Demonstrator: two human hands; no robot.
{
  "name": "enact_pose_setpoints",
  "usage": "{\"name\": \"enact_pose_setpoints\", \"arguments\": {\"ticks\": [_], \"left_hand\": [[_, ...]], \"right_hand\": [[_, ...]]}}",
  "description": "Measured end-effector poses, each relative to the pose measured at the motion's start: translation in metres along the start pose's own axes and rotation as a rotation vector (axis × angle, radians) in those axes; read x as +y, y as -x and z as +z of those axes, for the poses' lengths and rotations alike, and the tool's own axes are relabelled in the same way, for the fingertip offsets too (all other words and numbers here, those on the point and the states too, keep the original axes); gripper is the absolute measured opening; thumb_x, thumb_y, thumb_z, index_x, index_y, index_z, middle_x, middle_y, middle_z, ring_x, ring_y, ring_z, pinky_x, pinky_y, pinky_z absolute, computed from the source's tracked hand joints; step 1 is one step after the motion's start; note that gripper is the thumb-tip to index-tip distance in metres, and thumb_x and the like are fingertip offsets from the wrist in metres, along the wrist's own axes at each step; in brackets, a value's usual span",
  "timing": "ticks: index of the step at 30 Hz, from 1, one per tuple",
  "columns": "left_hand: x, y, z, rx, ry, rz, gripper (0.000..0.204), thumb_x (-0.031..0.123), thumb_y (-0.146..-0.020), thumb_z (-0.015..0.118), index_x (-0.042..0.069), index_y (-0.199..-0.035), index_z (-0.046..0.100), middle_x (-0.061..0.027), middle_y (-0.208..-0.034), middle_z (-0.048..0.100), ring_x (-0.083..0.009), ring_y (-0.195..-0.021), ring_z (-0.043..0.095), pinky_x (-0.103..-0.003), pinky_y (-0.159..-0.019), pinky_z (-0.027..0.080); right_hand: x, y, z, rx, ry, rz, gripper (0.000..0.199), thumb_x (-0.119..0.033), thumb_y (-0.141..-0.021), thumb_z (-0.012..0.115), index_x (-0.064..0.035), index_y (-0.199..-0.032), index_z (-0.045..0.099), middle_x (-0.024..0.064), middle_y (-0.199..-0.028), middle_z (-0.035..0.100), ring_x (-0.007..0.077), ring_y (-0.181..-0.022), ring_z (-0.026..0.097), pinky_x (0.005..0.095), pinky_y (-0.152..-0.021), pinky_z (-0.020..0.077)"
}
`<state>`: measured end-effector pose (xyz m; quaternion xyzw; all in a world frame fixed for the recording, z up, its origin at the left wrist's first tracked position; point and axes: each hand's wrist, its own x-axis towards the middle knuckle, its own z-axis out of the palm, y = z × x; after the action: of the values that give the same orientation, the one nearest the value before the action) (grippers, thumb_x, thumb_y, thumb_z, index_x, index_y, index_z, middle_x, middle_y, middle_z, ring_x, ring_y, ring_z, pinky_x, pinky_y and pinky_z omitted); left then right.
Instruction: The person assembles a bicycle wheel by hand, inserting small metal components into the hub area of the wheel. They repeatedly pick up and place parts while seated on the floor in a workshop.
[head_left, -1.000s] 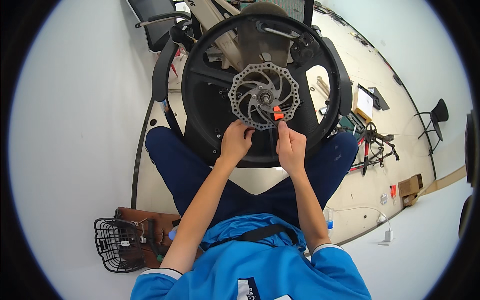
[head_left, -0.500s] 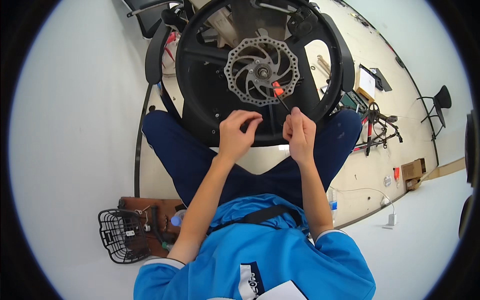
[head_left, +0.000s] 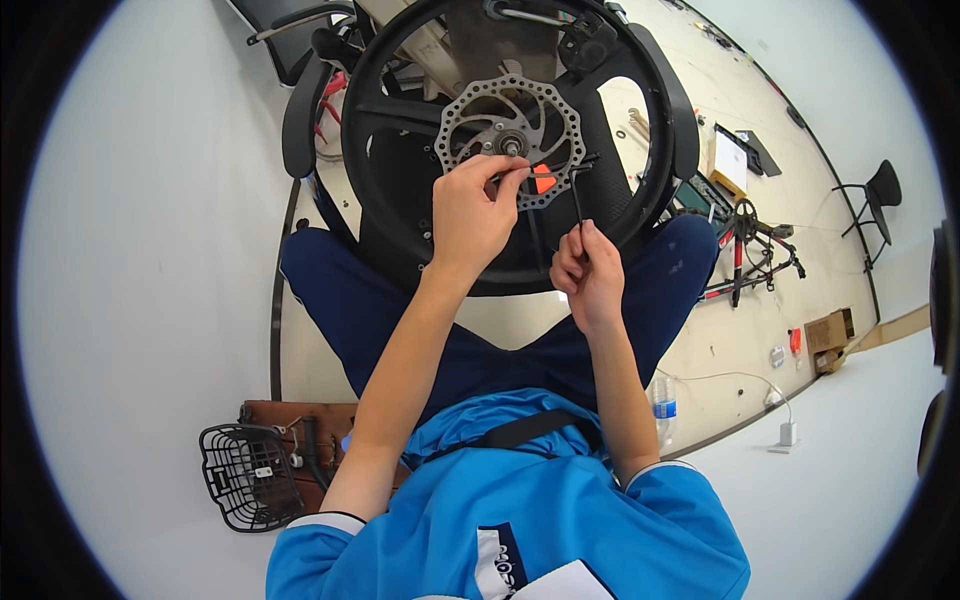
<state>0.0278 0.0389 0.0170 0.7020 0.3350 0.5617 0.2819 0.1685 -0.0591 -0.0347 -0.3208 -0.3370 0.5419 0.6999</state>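
A black bicycle wheel (head_left: 354, 150) lies across a black chair in front of me, with a silver disc brake rotor (head_left: 567, 118) at its hub. My right hand (head_left: 590, 270) is closed round the long arm of a black hex key (head_left: 577, 195), whose bent end points up beside the rotor's lower right edge. My left hand (head_left: 477, 212) is over the lower left of the rotor, thumb and forefinger pinched just below the hub; whatever lies between the fingertips is too small to make out. An orange piece (head_left: 544, 180) shows on the rotor right next to those fingertips.
Armrests (head_left: 300, 125) flank the wheel. On the floor to the right are a red and black bicycle frame (head_left: 740, 260), a cardboard box (head_left: 828, 335) and a plastic bottle (head_left: 665, 408). A black wire basket (head_left: 245, 480) sits at the lower left.
My left hand has moved up from the wheel's near side onto the rotor. The hex key in my right hand has swung more upright, its tip now right of the orange piece.
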Motion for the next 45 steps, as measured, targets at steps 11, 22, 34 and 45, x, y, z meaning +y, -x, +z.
{"name": "enact_pose_setpoints", "arguments": {"ticks": [11,22,34,45], "left_hand": [[0.008,-0.002,0.001,-0.006,-0.117,0.000,0.012,0.005,-0.087,0.075,0.001,-0.098,0.079,-0.0104,-0.083,0.074,-0.0112,-0.053,0.060,-0.026,-0.052,0.045],[0.007,-0.001,-0.002,-0.075,0.259,-0.401,0.021,0.011,-0.096,0.071,-0.005,-0.109,0.076,-0.0148,-0.089,0.076,-0.0151,-0.062,0.071,-0.024,-0.054,0.054],[-0.001,-0.001,0.004,-0.064,0.531,-0.406,0.020,0.006,-0.100,0.065,-0.009,-0.110,0.072,-0.0163,-0.093,0.076,-0.0203,-0.082,0.076,-0.028,-0.069,0.062],[-0.006,-0.004,0.002,-0.072,0.668,-0.473,0.020,0.003,-0.098,0.063,-0.010,-0.110,0.072,-0.0190,-0.098,0.076,-0.0239,-0.087,0.076,-0.034,-0.078,0.064]], "right_hand": [[-0.014,-0.011,0.009,-0.006,-0.137,-0.044,0.033,-0.031,-0.111,0.049,-0.0031,-0.099,0.063,-0.0034,-0.073,0.042,0.0077,-0.064,0.039,0.0238,-0.056,0.0335],[-0.029,-0.048,0.028,0.025,0.487,-0.450,0.017,-0.010,-0.102,0.065,0.0041,-0.107,0.073,0.0054,-0.093,0.073,0.0086,-0.077,0.064,0.0226,-0.072,0.0513],[-0.017,-0.054,0.035,0.042,0.933,-0.726,0.011,0.000,-0.094,0.069,0.0015,-0.103,0.073,0.0121,-0.093,0.075,0.0204,-0.076,0.074,0.0279,-0.068,0.0559],[-0.022,-0.057,0.036,0.038,1.063,-0.839,0.009,0.000,-0.092,0.069,-0.0008,-0.099,0.073,0.0129,-0.092,0.074,0.0280,-0.077,0.073,0.0314,-0.068,0.0557]]}}
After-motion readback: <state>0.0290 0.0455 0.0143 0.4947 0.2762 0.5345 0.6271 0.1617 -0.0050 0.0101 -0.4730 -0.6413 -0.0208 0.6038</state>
